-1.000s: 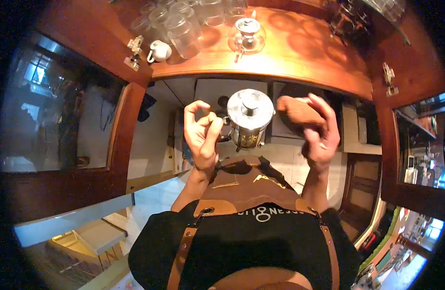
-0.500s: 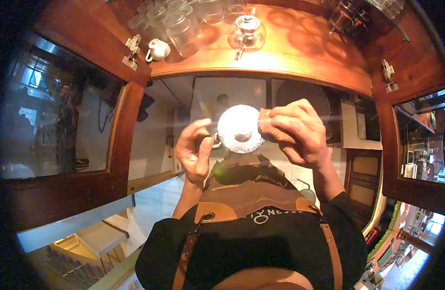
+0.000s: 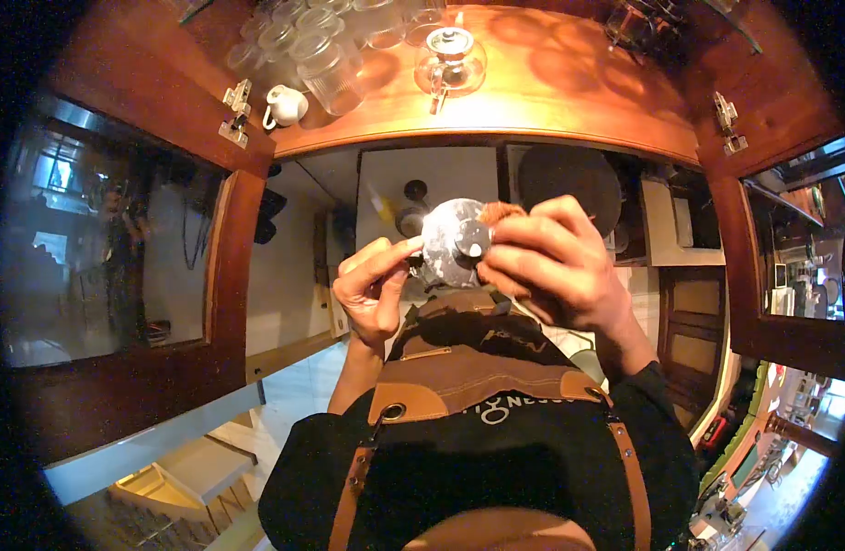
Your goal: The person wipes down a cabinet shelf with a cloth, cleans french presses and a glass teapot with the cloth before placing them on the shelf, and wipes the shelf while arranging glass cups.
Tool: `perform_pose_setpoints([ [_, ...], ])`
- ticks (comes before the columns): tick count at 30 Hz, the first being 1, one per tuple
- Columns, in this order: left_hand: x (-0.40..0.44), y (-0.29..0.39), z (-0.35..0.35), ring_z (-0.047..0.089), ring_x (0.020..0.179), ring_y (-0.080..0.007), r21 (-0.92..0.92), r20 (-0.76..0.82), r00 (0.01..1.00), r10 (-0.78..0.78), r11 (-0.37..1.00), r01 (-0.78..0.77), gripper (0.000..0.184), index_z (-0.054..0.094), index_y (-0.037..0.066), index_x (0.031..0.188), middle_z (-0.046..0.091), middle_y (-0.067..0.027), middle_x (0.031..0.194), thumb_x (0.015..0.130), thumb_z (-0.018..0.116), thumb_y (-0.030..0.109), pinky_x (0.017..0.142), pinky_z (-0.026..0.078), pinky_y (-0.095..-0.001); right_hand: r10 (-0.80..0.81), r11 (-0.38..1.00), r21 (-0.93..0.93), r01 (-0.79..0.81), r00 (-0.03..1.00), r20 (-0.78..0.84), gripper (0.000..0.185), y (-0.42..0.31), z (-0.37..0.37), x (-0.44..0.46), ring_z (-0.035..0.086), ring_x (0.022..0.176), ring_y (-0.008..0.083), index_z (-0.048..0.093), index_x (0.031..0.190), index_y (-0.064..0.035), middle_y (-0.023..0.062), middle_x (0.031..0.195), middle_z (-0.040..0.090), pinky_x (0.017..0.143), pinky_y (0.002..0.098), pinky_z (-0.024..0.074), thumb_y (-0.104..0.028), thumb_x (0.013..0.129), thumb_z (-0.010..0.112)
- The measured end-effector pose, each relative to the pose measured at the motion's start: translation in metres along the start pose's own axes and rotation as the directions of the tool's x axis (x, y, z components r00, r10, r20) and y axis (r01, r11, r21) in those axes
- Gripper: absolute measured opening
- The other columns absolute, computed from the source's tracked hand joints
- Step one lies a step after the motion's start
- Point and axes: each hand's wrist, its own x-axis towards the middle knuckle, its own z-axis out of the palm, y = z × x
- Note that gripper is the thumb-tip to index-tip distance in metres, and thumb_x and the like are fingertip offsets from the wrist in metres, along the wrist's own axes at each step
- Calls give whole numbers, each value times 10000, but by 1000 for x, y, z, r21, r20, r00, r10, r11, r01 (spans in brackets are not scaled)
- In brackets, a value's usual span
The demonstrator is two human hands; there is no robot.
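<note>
A kitchen, by its cupboard (image 3: 560,96), glassware (image 3: 332,78), teapot (image 3: 461,73).

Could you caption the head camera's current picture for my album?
Right hand holding a brown pad against a shiny lid, left hand opposite, before a wooden shelf bearing a glass teapot.

We lose most of the brown cloth (image 3: 502,212) under the right hand (image 3: 558,266), and cannot tell whether the left hand (image 3: 371,286) grips the French press (image 3: 444,241). At eleven o'clock, the top edge crops our ribbed glasses (image 3: 333,78); at four o'clock, clutter (image 3: 777,477) is too small to name
</note>
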Motion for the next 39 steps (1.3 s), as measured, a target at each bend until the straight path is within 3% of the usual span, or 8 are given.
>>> perform_pose_setpoints([
  [10, 4, 13, -1, 439, 518, -125, -51, 173, 980, 94, 995, -86, 431, 766, -10, 1039, 499, -43, 586, 658, 597, -119, 494, 313, -255, 276, 959, -54, -277, 961, -18, 439, 62, -16, 1, 597, 1079, 313, 702, 1110, -79, 98, 1129, 642, 970, 416, 480, 60, 696, 658],
  [16, 6, 9, 4, 443, 499, -138, -73, 240, 965, 104, 993, -88, 484, 778, 27, 1044, 501, -37, 574, 607, 619, -107, 478, 328, -270, -180, 904, 423, 56, 949, 259, 218, 36, -19, 39, 536, 1059, 305, 731, 1000, -54, 87, 1132, 643, 948, 424, 439, -172, 831, 659],
  [23, 3, 6, 0, 455, 505, -144, -39, 270, 959, 85, 996, -77, 487, 777, 39, 1069, 531, -50, 577, 621, 648, -102, 476, 333, -281, -60, 971, 230, -72, 853, 518, 192, 71, -51, 28, 558, 1031, 307, 715, 925, -53, 90, 1084, 649, 964, 437, 429, -177, 779, 704],
  [26, 8, 9, 4, 456, 506, -147, -77, 233, 970, 74, 995, -57, 473, 775, 34, 1067, 536, -51, 584, 632, 650, -102, 475, 327, -285, -43, 963, 266, -38, 955, 293, 242, 58, -42, 40, 568, 1012, 302, 731, 944, -63, 94, 1102, 661, 951, 414, 434, -170, 741, 654],
  [30, 12, 4, 5, 440, 492, -142, -50, 244, 961, 132, 991, -123, 472, 778, 42, 1066, 512, -40, 577, 631, 662, -98, 465, 314, -286, -207, 903, 428, 39, 912, 353, 230, 50, -27, 46, 543, 1051, 315, 724, 970, -60, 85, 1103, 656, 954, 431, 439, -148, 764, 670],
  [34, 8, 5, 5, 424, 503, -143, 53, 284, 956, 71, 995, -89, 435, 779, 5, 992, 499, -32, 557, 601, 594, -38, 488, 314, -289, -88, 969, 243, -45, 856, 509, 173, 74, -47, 32, 555, 1030, 302, 715, 950, -54, 84, 1042, 652, 930, 430, 448, -124, 792, 705],
  [36, 5, 3, 5, 427, 502, -148, 58, 260, 964, 49, 996, -66, 442, 777, 2, 996, 507, -37, 561, 597, 592, -37, 487, 320, -293, 8, 958, 261, -120, 918, 395, 185, 67, -45, 34, 561, 1010, 301, 717, 954, -54, 84, 1037, 656, 926, 430, 451, -129, 786, 707],
  [39, 10, 2, 12, 431, 501, -152, 47, 270, 956, 111, 991, -129, 445, 774, -6, 999, 518, -44, 568, 592, 594, -27, 491, 328, -295, -183, 934, 354, 49, 915, 358, 298, 42, -34, 48, 549, 1035, 320, 705, 1022, -58, 86, 1087, 649, 950, 440, 448, -85, 731, 649],
])
